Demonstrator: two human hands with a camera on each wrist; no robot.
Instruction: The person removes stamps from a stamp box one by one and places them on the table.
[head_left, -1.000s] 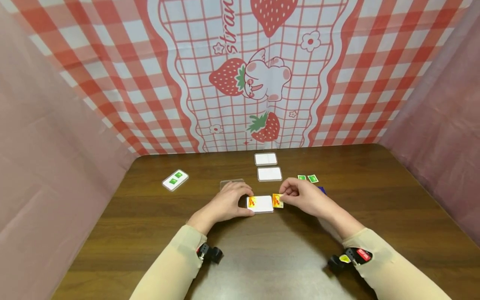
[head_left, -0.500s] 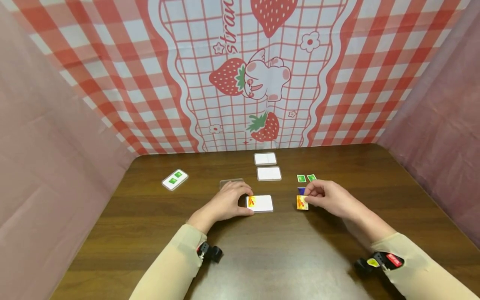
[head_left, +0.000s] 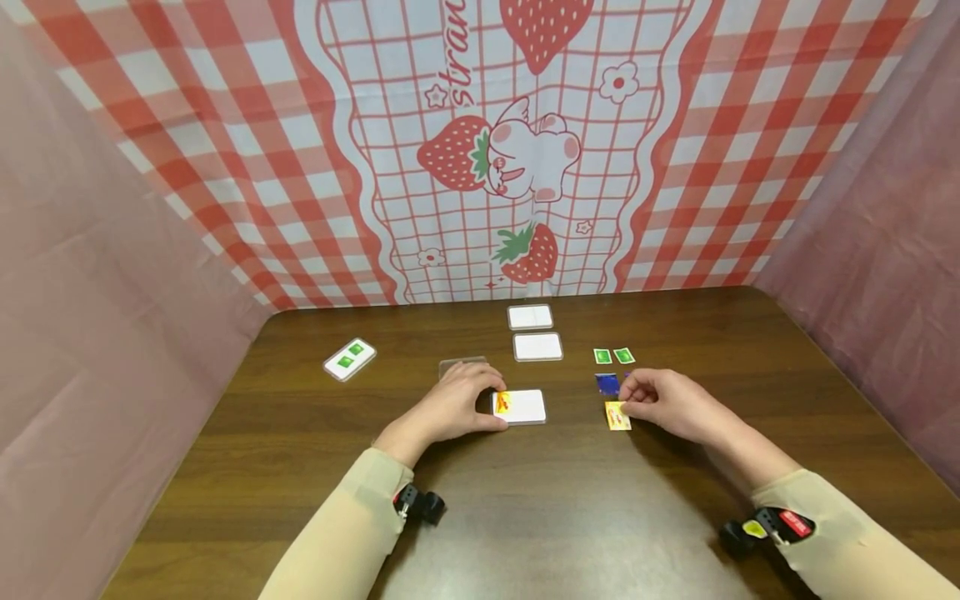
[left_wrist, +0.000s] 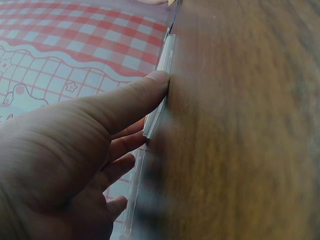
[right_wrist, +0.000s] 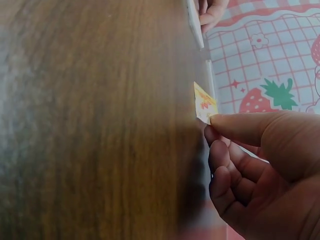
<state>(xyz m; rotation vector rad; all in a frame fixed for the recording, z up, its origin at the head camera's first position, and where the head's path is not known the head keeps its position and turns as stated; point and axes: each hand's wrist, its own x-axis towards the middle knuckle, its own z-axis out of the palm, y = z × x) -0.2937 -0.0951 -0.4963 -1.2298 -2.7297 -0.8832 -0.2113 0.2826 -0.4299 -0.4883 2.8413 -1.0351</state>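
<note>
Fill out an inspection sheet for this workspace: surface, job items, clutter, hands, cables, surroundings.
Surface: brown wood-grain table.
Job items: yellow-square card; loose yellow square; two plain white cards; green-square card; two loose green squares; blue square; transparent piece, partly hidden.
Clutter: nothing seen.
Hands: left hand holds the yellow-square card; right hand pinches the loose yellow square.
Cables: nothing seen.
Surroundings: strawberry-print cloth behind; pink curtains either side.

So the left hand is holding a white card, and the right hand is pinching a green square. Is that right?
Not quite: the right hand pinches a yellow square, as the head view shows. The left hand does hold a white card.
</note>
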